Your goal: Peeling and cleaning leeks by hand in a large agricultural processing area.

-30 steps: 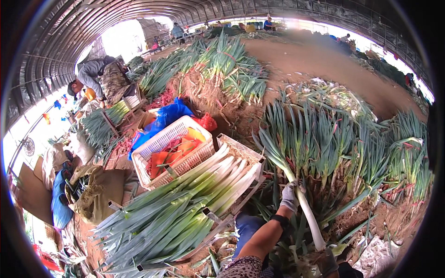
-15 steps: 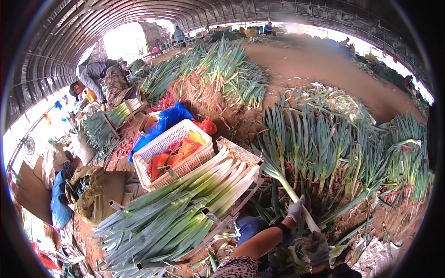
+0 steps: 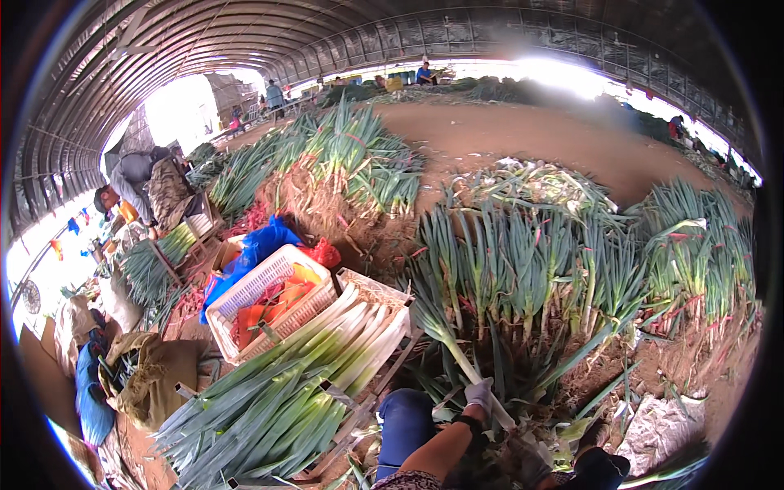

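Note:
In my gloved left hand is a single leek, the fingers wrapped round its white stalk. Its green leaves slant up and away to the left; the pale butt end points down at the lower right. My right hand, also gloved, is low beside that end, dark and smeared, so its fingers do not show clearly. To the left, trimmed leeks lie side by side in a slatted rack, white ends toward the upper right.
Behind the leek stands a row of bundled leeks. A white plastic basket holds orange and red material beyond the rack. Leaf scraps and a crumpled pale sack lie at lower right. A person bends over at far left.
The whole view has shifted, and things sit farther left. My left hand still grips the leek. My right hand has moved lower, slightly away from the stalk's end, and is now blurred.

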Tool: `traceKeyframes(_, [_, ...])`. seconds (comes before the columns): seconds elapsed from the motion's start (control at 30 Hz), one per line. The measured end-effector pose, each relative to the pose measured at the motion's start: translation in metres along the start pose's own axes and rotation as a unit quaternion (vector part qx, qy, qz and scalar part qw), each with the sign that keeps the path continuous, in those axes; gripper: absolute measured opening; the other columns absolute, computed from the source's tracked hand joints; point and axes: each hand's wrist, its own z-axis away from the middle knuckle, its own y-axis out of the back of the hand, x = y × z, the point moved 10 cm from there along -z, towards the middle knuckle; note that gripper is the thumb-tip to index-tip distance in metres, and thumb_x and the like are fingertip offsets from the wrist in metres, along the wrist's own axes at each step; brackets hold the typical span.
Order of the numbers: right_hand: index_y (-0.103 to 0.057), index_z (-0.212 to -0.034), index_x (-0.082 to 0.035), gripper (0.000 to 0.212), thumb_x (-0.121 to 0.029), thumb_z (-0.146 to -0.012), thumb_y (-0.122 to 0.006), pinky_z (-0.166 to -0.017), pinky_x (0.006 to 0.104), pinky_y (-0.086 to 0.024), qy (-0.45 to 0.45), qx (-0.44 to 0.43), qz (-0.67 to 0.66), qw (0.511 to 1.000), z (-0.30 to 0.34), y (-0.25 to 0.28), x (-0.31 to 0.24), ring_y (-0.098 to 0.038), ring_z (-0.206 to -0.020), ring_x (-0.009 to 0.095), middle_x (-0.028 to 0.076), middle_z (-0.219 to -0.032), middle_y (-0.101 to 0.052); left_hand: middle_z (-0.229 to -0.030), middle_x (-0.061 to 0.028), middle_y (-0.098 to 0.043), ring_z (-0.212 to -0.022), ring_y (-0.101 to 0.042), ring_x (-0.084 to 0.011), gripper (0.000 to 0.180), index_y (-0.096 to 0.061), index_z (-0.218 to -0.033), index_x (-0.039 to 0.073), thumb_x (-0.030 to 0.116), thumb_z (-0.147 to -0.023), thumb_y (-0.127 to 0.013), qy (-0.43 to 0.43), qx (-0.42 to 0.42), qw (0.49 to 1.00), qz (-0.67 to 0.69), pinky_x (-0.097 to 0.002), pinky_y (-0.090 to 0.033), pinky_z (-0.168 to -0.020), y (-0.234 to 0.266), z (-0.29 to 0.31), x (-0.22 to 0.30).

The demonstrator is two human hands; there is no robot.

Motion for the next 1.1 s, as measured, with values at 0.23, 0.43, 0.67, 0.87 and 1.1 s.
traceKeyframes(0.23, [-0.057, -0.129, -0.006, 0.048, -0.017, -0.085, -0.07, -0.065, 0.0286, -0.048, 0.219, 0.021, 0.251, 0.943, -0.012, 0.015, -0.01, -0.057, -0.064, 0.012, 0.003, -0.082, -0.062, -0.078, -0.0076, -0.063, -0.065, -0.06, -0.02, 0.031, -0.066, -0.094, -0.001, 0.02, -0.076, -0.08, -0.049, 0.009, 0.999, 0.017, -0.0392, -0.049, -0.06, 0.011, -0.027, -0.023])
traceKeyframes(0.43, [-0.058, -0.13, -0.006, 0.046, -0.016, -0.087, -0.068, -0.062, 0.0272, -0.048, 0.209, 0.145, 0.204, 0.945, 0.015, 0.079, -0.025, -0.06, -0.066, 0.013, 0.005, -0.092, -0.065, -0.079, -0.0109, -0.067, -0.064, -0.065, -0.0256, 0.033, -0.068, -0.096, -0.005, 0.017, -0.073, -0.078, 0.039, 0.014, 0.995, -0.086, -0.0399, -0.052, -0.059, -0.027, 0.002, -0.068])
traceKeyframes(0.67, [-0.061, -0.128, -0.009, 0.041, -0.016, -0.087, -0.067, -0.059, 0.0255, -0.048, 0.238, 0.181, 0.162, 0.94, 0.059, 0.092, -0.063, -0.062, -0.071, 0.016, 0.009, -0.109, -0.061, -0.081, -0.0111, -0.066, -0.071, -0.065, -0.0272, 0.034, -0.067, -0.099, -0.003, 0.019, -0.075, -0.078, 0.032, 0.036, 0.997, -0.058, -0.0407, -0.051, -0.064, -0.038, -0.01, -0.047])
traceKeyframes(0.87, [-0.063, -0.126, -0.011, 0.038, -0.016, -0.088, -0.066, -0.056, 0.024, -0.048, 0.402, 0.104, 0.088, 0.905, 0.16, 0.067, -0.178, -0.065, -0.076, 0.018, 0.012, -0.123, -0.058, -0.082, -0.0067, -0.061, -0.07, -0.059, -0.024, 0.028, -0.063, -0.1, 0.004, 0.018, -0.081, -0.077, -0.002, 0.008, 0.998, 0.054, -0.0415, -0.046, -0.062, -0.03, -0.042, -0.012])
traceKeyframes(1.1, [-0.064, -0.126, -0.01, 0.043, -0.021, -0.085, -0.072, -0.078, 0.0395, -0.055, 0.161, 0.34, 0.569, 0.731, 0.057, 0.143, -0.185, -0.068, -0.102, 0.029, 0.018, -0.135, -0.055, -0.083, -0.0059, -0.06, -0.075, -0.059, -0.0241, 0.026, -0.063, -0.101, 0.008, 0.021, -0.084, -0.077, 0.124, -0.135, 0.98, 0.071, -0.0407, -0.049, -0.066, -0.062, 0.031, -0.019])
